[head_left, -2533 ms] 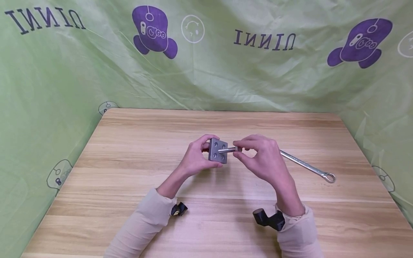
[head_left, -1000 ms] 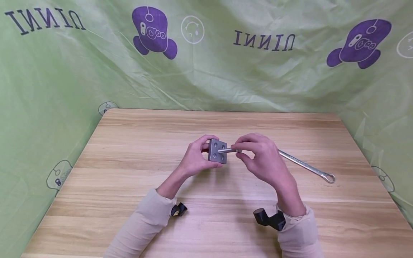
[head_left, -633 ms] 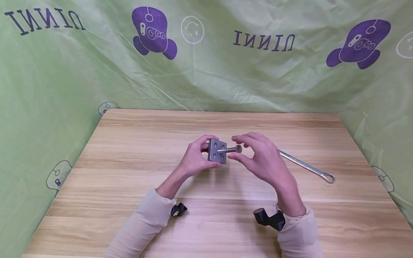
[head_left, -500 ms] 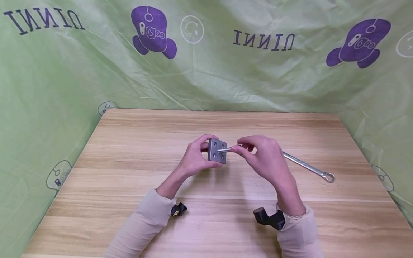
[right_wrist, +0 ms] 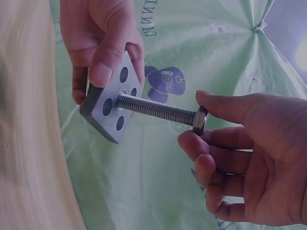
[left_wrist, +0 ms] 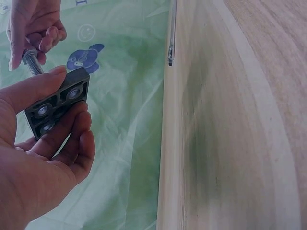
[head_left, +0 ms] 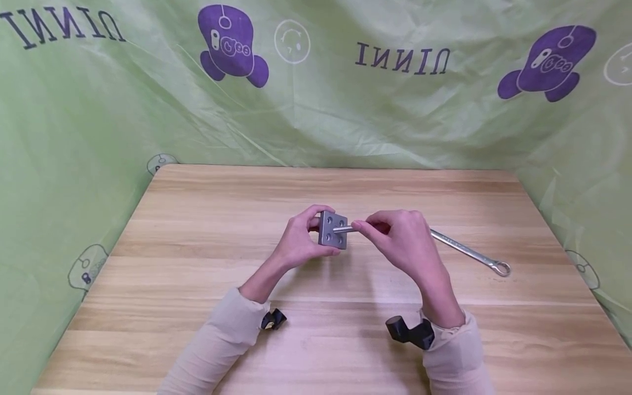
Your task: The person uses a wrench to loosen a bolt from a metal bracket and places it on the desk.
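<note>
My left hand [head_left: 298, 241] holds up a small grey square plate [right_wrist: 102, 123] by its edges, thumb on one side and fingers on the other. The plate has a round hole near each corner, and its recessed back faces the left wrist view. From the middle of its front sticks a long threaded hex bolt [right_wrist: 156, 110], with much of the thread exposed. My right hand [head_left: 407, 241] pinches the bolt's head between thumb and forefinger, the other fingers curled loosely beside it. In the head view the fingers hide the bolt head; the right wrist view shows it.
A chrome wrench [head_left: 466, 251] with a ring end lies on the wooden table [head_left: 207, 197], right of my right hand, its far end hidden behind that hand. Black wrist mounts [head_left: 412, 332] sit at both sleeves. A green printed curtain [head_left: 316, 115] surrounds the table.
My right hand turned on the bolt head, let go of it with spread fingers, then took hold again and rotated. My left hand and the plate stayed nearly still.
</note>
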A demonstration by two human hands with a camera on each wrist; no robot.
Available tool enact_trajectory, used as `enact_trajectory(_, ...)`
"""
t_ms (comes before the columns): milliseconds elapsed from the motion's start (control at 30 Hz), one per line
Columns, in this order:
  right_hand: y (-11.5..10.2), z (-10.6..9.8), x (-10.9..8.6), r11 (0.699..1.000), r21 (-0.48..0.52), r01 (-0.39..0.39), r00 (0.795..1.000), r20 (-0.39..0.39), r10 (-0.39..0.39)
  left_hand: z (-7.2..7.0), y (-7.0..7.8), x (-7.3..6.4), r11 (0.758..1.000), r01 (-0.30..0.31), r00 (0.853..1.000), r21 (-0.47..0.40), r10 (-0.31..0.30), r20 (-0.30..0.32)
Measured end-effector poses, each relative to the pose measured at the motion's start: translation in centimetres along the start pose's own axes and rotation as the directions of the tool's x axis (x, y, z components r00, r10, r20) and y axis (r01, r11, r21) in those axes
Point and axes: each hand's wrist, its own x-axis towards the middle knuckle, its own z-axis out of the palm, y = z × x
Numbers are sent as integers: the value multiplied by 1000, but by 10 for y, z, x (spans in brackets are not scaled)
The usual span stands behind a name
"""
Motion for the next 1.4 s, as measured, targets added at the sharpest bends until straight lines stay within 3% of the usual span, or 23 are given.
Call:
enact_trajectory(267, 4, 2, -1, 983, 31, 180, 981, -82, -177, -1, 1, -1, 1000, 13, 1000, -8, -13, -1)
enact_trajectory(433, 6, 3, -3, 968, 57, 243, 967, -90, -238, -1, 0, -2, 999, 25, 1000, -21, -25, -3)
enact_trajectory(567, 4, 1, -3, 976, 53, 212, 976, -60, -208, -2, 0, -2, 999, 19, 1000, -28, -19, -16)
enact_trajectory(733, 0, 0, -1, 998, 32, 57, 998, -12, -57, -2, 0, -2, 999, 19, 1000, -26, -19, -9)
enact_trajectory(833, -2, 0, -1, 999, 27, -30, 999, 13, 30, -1, 0, -1, 999, 20, 1000, -26, -20, -6)
enact_trajectory(933, -3, 1, -1, 997, 28, -68, 997, 24, 68, -1, 1, -1, 1000, 17, 1000, -24, -17, -5)
enact_trajectory(1100, -4, 2, -1, 999, 28, -26, 1000, 11, 26, -1, 1, 0, 1000, 20, 1000, -18, -20, 1)
enact_trajectory(1400, 1, 2, -3, 984, 37, 173, 983, -74, -170, 0, 1, 0, 999, 18, 1000, -29, -18, -3)
